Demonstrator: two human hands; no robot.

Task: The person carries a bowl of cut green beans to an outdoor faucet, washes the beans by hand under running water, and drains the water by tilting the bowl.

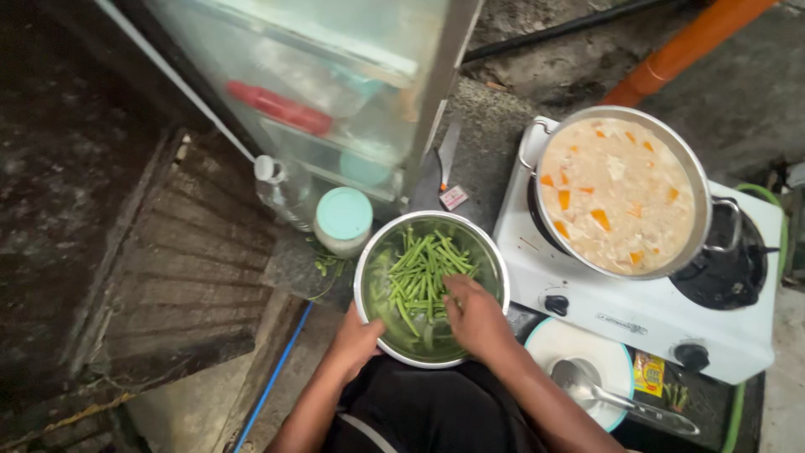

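A round steel bowl [490,260] sits low in the middle of the head view, holding water and several long green beans [419,268]. My left hand [356,340] grips the bowl's near-left rim. My right hand [474,315] reaches into the bowl, fingers curled on the beans near its right side. My forearms come up from the bottom edge over dark trousers.
A white two-burner stove [637,315] at right carries a large steel pot [700,243] of pale soup with orange pieces. Below it lie a white plate [558,344] with a ladle [587,387] and a small yellow packet [648,373]. A teal-lidded jar [342,220], a plastic bottle [281,189], a knife [447,155] and a cabinet [335,92] stand behind.
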